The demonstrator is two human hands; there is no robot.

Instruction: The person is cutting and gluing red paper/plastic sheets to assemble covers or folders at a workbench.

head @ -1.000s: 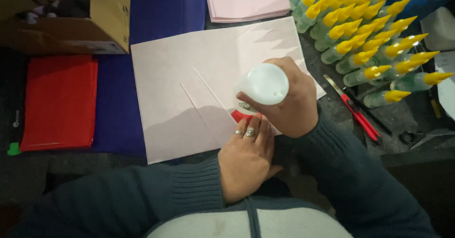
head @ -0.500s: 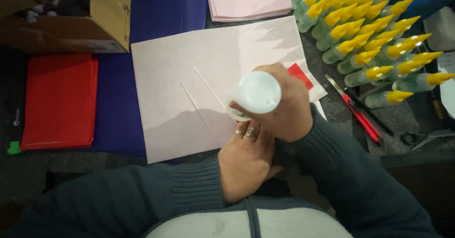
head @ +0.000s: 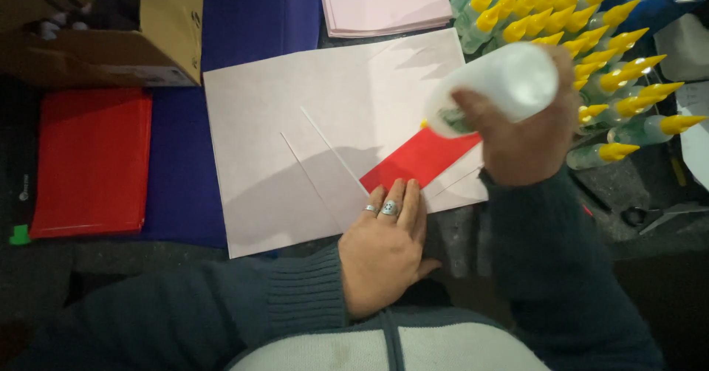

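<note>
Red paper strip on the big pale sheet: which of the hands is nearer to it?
Left. The left hand lies flat with its fingertips touching the lower end of the red paper strip. The right hand holds a glue bottle raised over the strip's upper end.

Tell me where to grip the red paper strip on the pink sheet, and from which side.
Take the red strip at its upper-right end, coming from the right. The left hand pins the lower-left end flat, and the right hand holds the glue bottle over the upper end, so wait until that clears.
</note>
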